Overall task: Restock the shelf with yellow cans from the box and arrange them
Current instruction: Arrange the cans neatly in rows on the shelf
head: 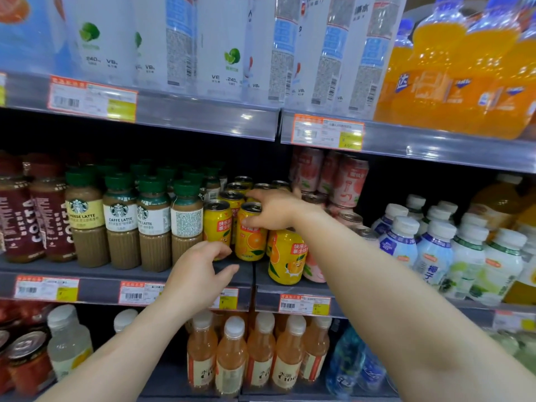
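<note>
Several yellow cans with an orange picture stand in rows on the middle shelf point(124, 275). My right hand point(272, 208) grips the top of one yellow can point(251, 242) in the second row from the left, thumb on its side and fingers over its lid. Left of it stands another yellow can point(216, 221). A third yellow can point(285, 259) stands nearer the shelf edge, to the right. My left hand point(200, 274) hovers low in front of the cans with loosely curled fingers, holding nothing. The box is out of view.
Brown coffee bottles point(121, 221) with green caps crowd the shelf left of the cans. Pink cans point(346, 184) and white-capped bottles point(435, 250) stand to the right. Large water and orange soda bottles point(452, 82) fill the shelf above. Peach drink bottles point(232, 355) stand below.
</note>
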### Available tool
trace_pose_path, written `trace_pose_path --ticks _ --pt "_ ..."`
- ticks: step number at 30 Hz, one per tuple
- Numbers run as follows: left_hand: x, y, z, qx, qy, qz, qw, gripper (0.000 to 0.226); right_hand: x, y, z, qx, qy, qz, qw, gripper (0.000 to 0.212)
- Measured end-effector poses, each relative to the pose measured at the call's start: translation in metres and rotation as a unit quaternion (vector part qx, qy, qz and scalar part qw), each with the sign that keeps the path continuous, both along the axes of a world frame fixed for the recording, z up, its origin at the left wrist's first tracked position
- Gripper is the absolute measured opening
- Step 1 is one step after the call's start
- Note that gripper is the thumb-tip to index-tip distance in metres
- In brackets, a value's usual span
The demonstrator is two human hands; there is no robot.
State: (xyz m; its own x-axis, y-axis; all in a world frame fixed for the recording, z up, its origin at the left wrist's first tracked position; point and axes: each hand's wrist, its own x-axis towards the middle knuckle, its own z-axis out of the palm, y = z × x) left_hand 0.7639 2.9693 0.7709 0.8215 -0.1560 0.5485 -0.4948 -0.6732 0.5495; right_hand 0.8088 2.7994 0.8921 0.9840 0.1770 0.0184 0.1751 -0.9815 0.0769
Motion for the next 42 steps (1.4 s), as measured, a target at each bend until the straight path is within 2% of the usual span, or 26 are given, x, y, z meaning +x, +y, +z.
trace_pose_path --ticks 5,11,17,19,21,23,27,31,36,42 --pt "-0.001 0.011 0.002 -0.007 0.0 0.008 1.0 0.036 -0.007 0.002 0.008 -0.025 -0.006 0.023 0.999 0.061" --pt "-0.002 0.012 0.003 -0.008 0.015 0.007 1.0 0.037 -0.028 -0.009 0.016 0.027 0.018 0.062 0.998 0.063" --pt "-0.003 0.012 0.002 -0.015 0.027 0.004 1.0 0.037 -0.028 -0.011 0.012 0.056 0.032 0.059 0.996 0.069" --pt "-0.004 0.014 0.0 -0.024 0.029 0.002 0.999 0.037 -0.027 -0.011 0.011 0.103 0.035 0.058 0.992 0.078" --pt "-0.005 0.017 -0.001 -0.031 0.029 0.005 0.999 0.036 -0.02 -0.001 0.007 0.156 0.003 0.062 0.986 0.078" --pt "-0.004 0.02 -0.003 -0.035 0.03 0.007 0.999 0.036 -0.008 0.016 0.003 0.136 -0.023 0.06 0.989 0.07" --pt "-0.003 0.029 -0.003 -0.052 0.04 0.009 0.998 0.037 0.002 0.041 -0.002 0.043 0.012 0.043 0.998 0.056" --pt "-0.001 0.036 -0.003 -0.061 0.048 0.019 0.997 0.043 0.0 0.048 0.001 0.076 -0.017 0.036 0.996 0.048" --pt "0.0 0.053 -0.002 -0.058 0.071 0.062 0.994 0.044 -0.002 0.05 -0.002 0.119 -0.035 0.035 0.992 0.057" --pt "-0.005 0.052 -0.003 -0.048 0.07 0.059 0.995 0.041 -0.005 0.049 0.001 0.054 -0.004 0.05 0.997 0.071"
